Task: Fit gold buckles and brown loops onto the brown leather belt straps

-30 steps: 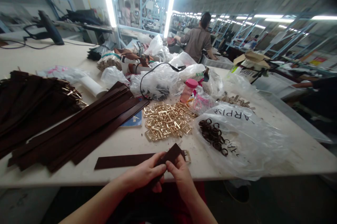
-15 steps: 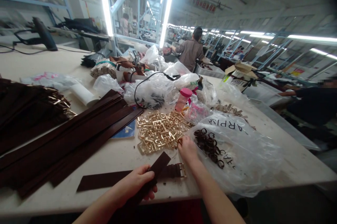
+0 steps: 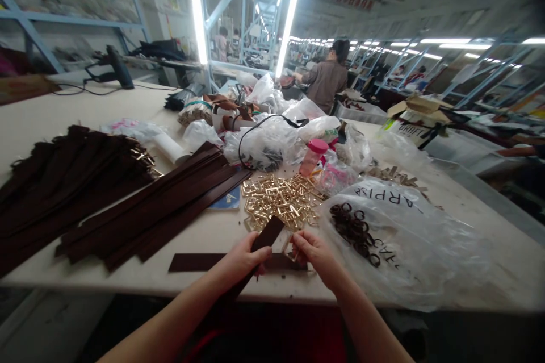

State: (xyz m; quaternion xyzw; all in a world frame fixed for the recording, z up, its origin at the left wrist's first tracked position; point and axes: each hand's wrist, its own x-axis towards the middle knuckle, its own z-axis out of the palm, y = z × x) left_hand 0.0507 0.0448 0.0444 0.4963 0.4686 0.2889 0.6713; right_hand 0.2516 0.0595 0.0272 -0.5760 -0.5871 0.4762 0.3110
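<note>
though aslant, strap (image 3: 272, 230) between left fingers (image 3: 261, 253)

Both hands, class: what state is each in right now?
Left hand: closed on a dark brown strap.
Right hand: fingertips pinched on a gold-coloured buckle.

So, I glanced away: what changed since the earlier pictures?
The right hand let go of the strap, reached to the buckle pile and came back toward the left hand with a gold buckle. The left hand still holds the strap; the pile stayed put.
</note>
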